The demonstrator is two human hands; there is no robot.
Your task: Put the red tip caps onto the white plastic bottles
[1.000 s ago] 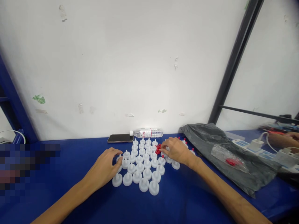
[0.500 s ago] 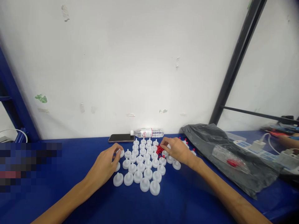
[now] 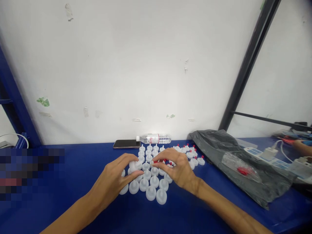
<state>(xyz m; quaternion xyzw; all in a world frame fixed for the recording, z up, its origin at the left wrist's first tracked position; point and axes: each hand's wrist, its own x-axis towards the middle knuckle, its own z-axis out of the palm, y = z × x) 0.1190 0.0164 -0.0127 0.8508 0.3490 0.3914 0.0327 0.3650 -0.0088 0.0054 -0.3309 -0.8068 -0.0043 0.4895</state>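
My left hand [image 3: 114,177] curves its thumb and fingers around a white spouted cap [image 3: 135,166], lifted over the others. Facing it, my right hand [image 3: 179,167] pinches what looks like a small red tip cap [image 3: 156,161], mostly covered by the fingers. Between and below the hands stand several white spouted caps [image 3: 154,182] in loose rows, spouts up. More red tip caps show in part behind my right hand. To the right, several white caps with red tips [image 3: 201,160] are grouped together.
A clear plastic bottle [image 3: 156,138] lies by the wall beside a dark phone [image 3: 126,143]. On the right, a grey plastic bag [image 3: 234,159] carries a clear pouch [image 3: 241,167] with red pieces. Beyond are a power strip [image 3: 273,159] and part of another person's hand [image 3: 302,147].
My left hand has brought a white cap rightward over the rows. My right hand has moved left and toward me from the red pile, so the hands are now close together.
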